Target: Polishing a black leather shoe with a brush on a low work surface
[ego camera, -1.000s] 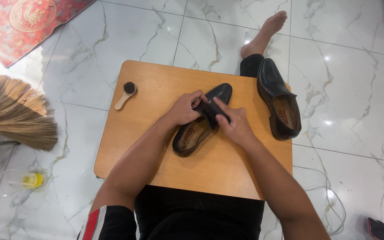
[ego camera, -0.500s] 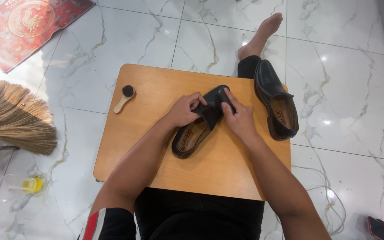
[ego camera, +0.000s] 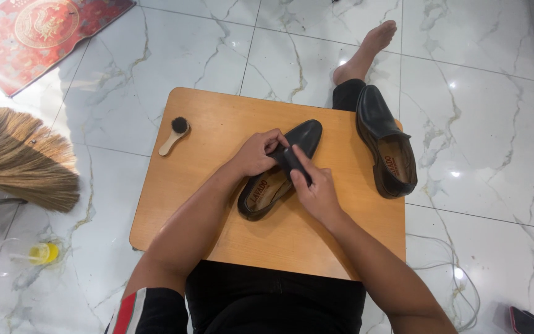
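black leather shoe (ego camera: pixel 279 170) lying on its side near the middle of the wooden worktop (ego camera: pixel 217 204), toe toward 1 o'clock, tan lining open toward 7 o'clock. left hand (ego camera: pixel 256 151) clasped over the upper at the vamp, fingers curled around the edge. right hand (ego camera: pixel 317 192) closed on a small dark thing pressed to the upper, too hidden to tell whether cloth or brush.

probably light but stiff in the sole, softer and giving across the upper; polished leather likely slick, so best gripped at the collar or heel counter, thumb inside, rather than on the glossy toe.

second black shoe (ego camera: pixel 385 142) upright at 2 o'clock, well apart. small wooden brush (ego camera: pixel 174 136) at 10 o'clock on the worktop. straw broom (ego camera: pixel 23 158) on the marble floor at 9 o'clock.
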